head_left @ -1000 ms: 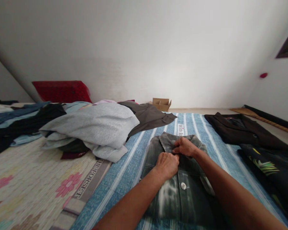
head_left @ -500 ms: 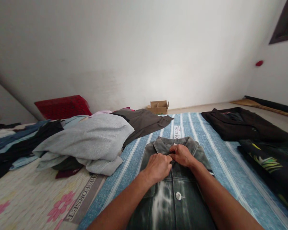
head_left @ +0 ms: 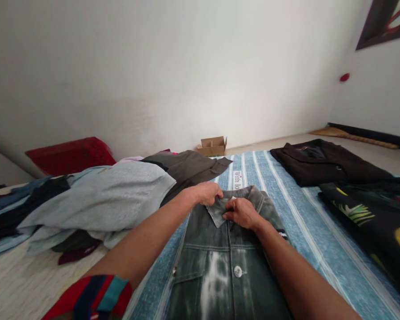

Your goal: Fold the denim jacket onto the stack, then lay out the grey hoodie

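A faded grey denim jacket (head_left: 220,266) lies front up on a blue striped sheet (head_left: 306,231), one white button showing on its placket. My left hand (head_left: 207,193) is curled over the left side of the jacket's collar (head_left: 217,212) and grips it. Just to the right, my right hand (head_left: 240,212) presses closed fingers on the collar's front edge where the two sides meet. Both forearms reach in from below; a red, blue and teal striped sleeve (head_left: 93,298) shows on my left arm.
A heap of clothes, with a light grey garment (head_left: 100,200) on top, lies left of the jacket. A dark brown garment (head_left: 190,166) lies beyond it. Dark clothes (head_left: 323,162) and a black printed garment (head_left: 370,213) lie right. A small cardboard box (head_left: 212,146) stands by the wall, a red cushion (head_left: 70,155) far left.
My left hand moved from the placket up to the left side of the collar. My right hand stayed at the collar's front. The view swung right and tilted up.
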`<state>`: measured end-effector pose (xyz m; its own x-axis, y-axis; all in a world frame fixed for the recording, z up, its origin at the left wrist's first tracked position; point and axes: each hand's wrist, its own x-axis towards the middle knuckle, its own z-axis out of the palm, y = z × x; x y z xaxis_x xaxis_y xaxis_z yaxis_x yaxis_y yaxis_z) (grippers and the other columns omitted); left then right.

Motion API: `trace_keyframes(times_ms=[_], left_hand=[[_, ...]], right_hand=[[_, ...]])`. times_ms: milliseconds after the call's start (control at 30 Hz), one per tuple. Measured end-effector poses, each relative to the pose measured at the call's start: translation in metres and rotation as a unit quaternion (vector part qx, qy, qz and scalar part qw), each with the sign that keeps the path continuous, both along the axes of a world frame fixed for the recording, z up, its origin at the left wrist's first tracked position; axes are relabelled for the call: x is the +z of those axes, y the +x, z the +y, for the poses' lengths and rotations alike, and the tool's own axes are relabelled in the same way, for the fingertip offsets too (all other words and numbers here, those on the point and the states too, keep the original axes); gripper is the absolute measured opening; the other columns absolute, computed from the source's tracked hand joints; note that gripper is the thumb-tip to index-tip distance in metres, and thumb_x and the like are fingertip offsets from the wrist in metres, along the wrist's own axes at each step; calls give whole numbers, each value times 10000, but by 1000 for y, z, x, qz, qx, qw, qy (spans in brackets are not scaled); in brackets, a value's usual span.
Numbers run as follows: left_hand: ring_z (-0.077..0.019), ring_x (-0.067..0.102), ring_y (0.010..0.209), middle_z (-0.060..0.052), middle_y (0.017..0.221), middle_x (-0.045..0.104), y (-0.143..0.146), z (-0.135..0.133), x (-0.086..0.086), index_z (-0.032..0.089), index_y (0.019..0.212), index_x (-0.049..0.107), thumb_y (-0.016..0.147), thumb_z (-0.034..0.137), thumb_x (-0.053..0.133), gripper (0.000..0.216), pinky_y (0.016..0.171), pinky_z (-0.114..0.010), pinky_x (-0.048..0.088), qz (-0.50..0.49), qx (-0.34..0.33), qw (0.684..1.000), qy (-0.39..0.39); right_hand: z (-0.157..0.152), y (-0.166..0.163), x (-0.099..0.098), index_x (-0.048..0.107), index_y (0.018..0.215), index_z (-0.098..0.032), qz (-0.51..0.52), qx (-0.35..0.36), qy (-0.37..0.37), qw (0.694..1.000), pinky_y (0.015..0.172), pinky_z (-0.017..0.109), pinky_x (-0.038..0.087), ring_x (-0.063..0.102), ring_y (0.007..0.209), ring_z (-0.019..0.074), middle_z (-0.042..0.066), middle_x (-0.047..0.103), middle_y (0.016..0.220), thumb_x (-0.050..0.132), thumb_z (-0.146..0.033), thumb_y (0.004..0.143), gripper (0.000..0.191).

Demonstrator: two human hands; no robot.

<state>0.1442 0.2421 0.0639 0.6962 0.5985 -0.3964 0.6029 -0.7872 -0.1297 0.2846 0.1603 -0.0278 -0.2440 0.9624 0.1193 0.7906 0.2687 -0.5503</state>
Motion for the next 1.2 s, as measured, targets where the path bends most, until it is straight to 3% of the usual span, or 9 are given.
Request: trace_keyframes(times_ms=[333, 700, 900, 1033, 1200], left_hand=[[-200, 652, 845, -15, 956, 733, 7, 14, 2, 242, 962, 738, 601, 55, 584, 434, 693, -222, 460, 43, -38, 998, -6], [-173, 616, 646, -13, 658, 681, 15, 1, 10, 189, 723, 731, 641, 100, 571, 200, 617, -224, 436, 43, -23, 999, 25], [-197, 604, 660, -49, 698, 689, 15, -3, 4, 165, 718, 723, 669, 110, 530, 206, 613, -258, 419, 61, -43, 996, 47], [-155, 559, 603, 4, 653, 658, 10, 4, -1, 178, 725, 712, 650, 128, 575, 164, 549, -231, 376, 29, -15, 999, 3], [-131, 555, 629, 33, 676, 642, 2, 17, -4, 189, 785, 715, 666, 320, 688, 179, 553, -207, 371, -29, 19, 995, -93]], right_hand=[[0, 0, 1, 632, 649, -204, -6, -4, -2, 1000, 558, 251, 246, 574, 709, 137, -12, 639, 707, 640, -301, 765, 151], [2, 1, -2, 623, 612, -198, 13, -1, -5, 1000, 557, 246, 259, 541, 655, 127, -14, 609, 654, 634, -290, 750, 167], [3, 1, -2, 595, 588, -192, 23, -4, -2, 1000, 557, 244, 255, 521, 644, 123, -18, 571, 617, 628, -273, 743, 179], [3, 0, -3, 613, 601, -196, 24, -7, -2, 1000, 562, 244, 261, 526, 660, 131, -15, 579, 630, 628, -280, 744, 167], [3, 0, -5, 619, 607, -198, 25, -12, 1, 1000, 556, 250, 250, 512, 641, 129, -17, 581, 632, 630, -285, 742, 161]])
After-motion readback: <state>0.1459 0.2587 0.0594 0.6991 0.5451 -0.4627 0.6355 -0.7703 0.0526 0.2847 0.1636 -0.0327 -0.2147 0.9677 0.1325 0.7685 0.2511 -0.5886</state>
